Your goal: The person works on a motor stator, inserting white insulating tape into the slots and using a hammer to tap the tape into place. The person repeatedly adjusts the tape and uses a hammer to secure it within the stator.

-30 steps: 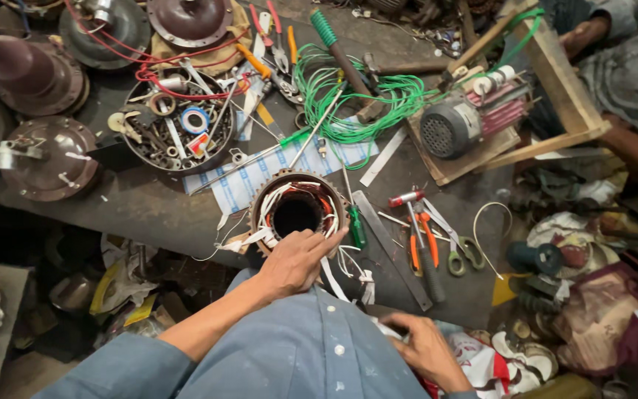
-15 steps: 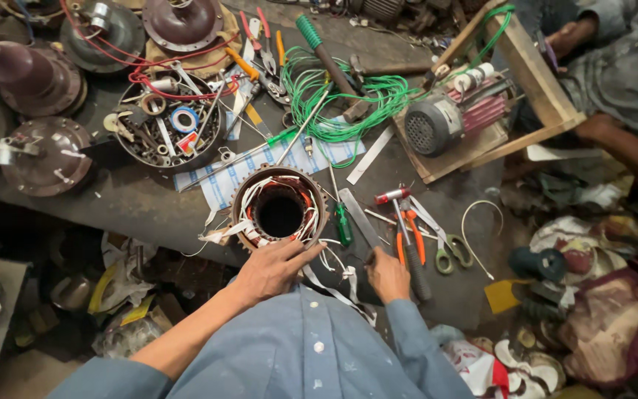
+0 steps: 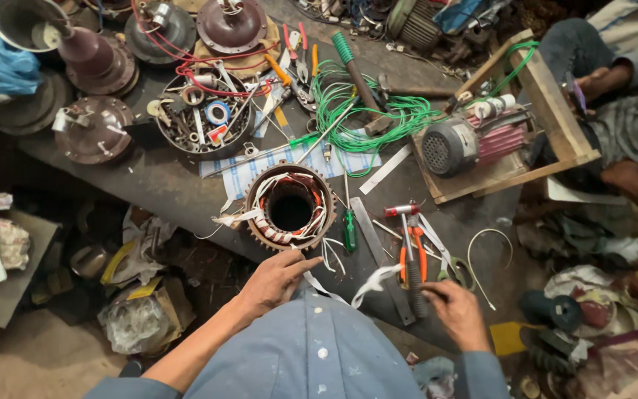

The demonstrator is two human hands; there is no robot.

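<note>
A round motor stator (image 3: pixel 289 208) with copper windings and loose white insulation strips sits on the dark workbench (image 3: pixel 149 185). My left hand (image 3: pixel 278 277) rests just in front of it at the bench's near edge, fingers apart and pointing toward its toothed rim, holding nothing. My right hand (image 3: pixel 455 314) is lower right, with its fingertips at the dark handle end of a red-headed hammer (image 3: pixel 406 244). That hammer lies beside orange-handled pliers (image 3: pixel 416 251). A curled white strip (image 3: pixel 374 281) lies between my hands.
A green screwdriver (image 3: pixel 349 225) and a flat metal bar (image 3: pixel 378 255) lie right of the stator. Behind are a bowl of small parts (image 3: pixel 201 118), green wire (image 3: pixel 367 118), fan housings (image 3: pixel 94 129) and a small motor in a wooden frame (image 3: pixel 459 144). Another person (image 3: pixel 622 89) sits far right.
My right hand has come up from beside my body onto the bench and now reaches the hammer handle. My left hand stays in front of the stator.
</note>
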